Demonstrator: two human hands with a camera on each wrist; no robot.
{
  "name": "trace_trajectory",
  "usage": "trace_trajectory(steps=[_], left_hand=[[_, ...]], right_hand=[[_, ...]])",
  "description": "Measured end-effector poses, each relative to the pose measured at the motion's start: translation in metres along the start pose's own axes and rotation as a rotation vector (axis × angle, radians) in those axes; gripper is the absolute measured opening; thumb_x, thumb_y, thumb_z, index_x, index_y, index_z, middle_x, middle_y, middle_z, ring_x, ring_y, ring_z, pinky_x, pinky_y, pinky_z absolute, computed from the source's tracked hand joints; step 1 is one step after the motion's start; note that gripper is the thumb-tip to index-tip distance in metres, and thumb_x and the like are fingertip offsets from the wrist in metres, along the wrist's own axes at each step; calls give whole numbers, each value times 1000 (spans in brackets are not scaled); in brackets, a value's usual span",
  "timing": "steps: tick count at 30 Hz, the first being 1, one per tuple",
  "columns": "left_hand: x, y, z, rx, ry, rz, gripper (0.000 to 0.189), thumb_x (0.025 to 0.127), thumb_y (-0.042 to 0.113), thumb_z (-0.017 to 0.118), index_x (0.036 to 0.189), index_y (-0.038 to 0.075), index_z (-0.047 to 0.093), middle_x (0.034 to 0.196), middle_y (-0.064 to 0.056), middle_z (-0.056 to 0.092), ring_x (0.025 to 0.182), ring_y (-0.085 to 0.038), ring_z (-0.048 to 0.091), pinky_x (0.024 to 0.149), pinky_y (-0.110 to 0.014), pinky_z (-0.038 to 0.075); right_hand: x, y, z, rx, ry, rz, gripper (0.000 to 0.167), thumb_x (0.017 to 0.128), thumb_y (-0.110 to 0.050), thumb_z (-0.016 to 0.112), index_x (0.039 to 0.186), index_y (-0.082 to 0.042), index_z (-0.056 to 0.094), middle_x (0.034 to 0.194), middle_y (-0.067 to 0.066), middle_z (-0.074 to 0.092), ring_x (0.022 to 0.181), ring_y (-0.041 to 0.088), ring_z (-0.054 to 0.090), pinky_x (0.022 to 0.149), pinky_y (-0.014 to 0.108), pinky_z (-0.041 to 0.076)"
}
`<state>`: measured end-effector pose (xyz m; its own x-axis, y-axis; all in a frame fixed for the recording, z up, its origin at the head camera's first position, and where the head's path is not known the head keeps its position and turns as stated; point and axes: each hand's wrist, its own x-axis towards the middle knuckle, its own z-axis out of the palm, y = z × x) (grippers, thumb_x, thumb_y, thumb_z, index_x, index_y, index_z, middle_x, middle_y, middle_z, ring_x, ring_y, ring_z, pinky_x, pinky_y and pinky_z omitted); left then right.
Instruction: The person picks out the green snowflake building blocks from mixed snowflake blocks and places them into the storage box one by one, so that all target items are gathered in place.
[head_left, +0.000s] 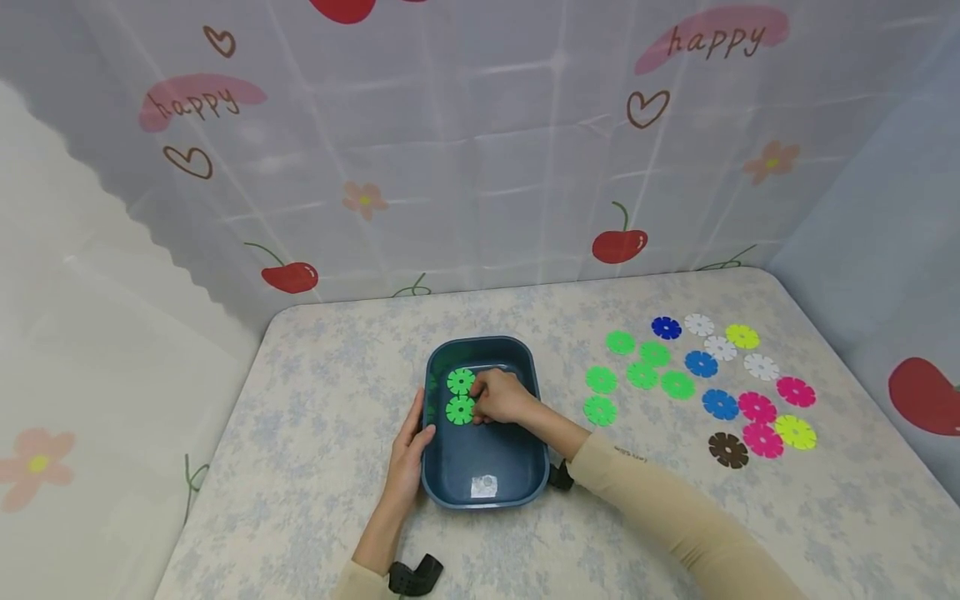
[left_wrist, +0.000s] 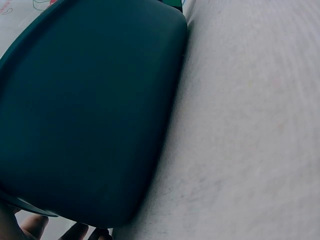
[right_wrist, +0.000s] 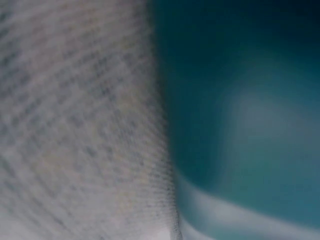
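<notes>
A dark blue rectangular tray (head_left: 483, 475) sits on the table, with two green notched discs (head_left: 461, 381) lying one below the other in its left half. On the tray's left side, my left hand (head_left: 405, 454) grips the wall, thumb over the rim and fingers along the outside; in the left wrist view its fingertips (left_wrist: 75, 232) show at the tray's lower corner. My right hand (head_left: 501, 398) reaches in over the right wall. Its bent fingertips are right at the discs' right edges, and I cannot tell whether they pinch a disc, since the hand covers that spot.
Right of the tray lie several loose green discs (head_left: 642, 375). Farther right are blue discs (head_left: 701, 363), white discs (head_left: 721, 348), pink discs (head_left: 757, 407), yellow discs (head_left: 796, 432) and a brown disc (head_left: 728, 450). A printed curtain (head_left: 480, 183) hangs behind the table.
</notes>
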<state>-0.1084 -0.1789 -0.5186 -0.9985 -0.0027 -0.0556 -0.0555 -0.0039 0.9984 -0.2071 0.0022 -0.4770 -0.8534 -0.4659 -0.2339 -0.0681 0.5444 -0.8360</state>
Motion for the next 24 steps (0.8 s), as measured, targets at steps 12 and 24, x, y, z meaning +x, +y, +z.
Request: trace_trajectory(steps=[12, 24], left_hand=[[1, 2, 1, 12, 31, 0, 57, 104, 17, 42, 158, 22, 22, 164, 3, 15, 153, -19, 8, 122, -47, 9], [1, 0, 1, 18, 34, -11, 57, 104, 16, 42, 157, 24, 22, 164, 5, 15, 153, -18, 7, 122, -47, 9]], right_hand=[[-48, -8, -65, 212, 17, -239, 31, 94, -10, 64, 123, 0, 60, 96, 14, 62, 85, 22, 73, 78, 42, 58], [-116, 53, -122, 201, 211, -90, 33, 96, -9, 60, 126, 3, 57, 106, 22, 61, 87, 22, 70, 71, 37, 55]])
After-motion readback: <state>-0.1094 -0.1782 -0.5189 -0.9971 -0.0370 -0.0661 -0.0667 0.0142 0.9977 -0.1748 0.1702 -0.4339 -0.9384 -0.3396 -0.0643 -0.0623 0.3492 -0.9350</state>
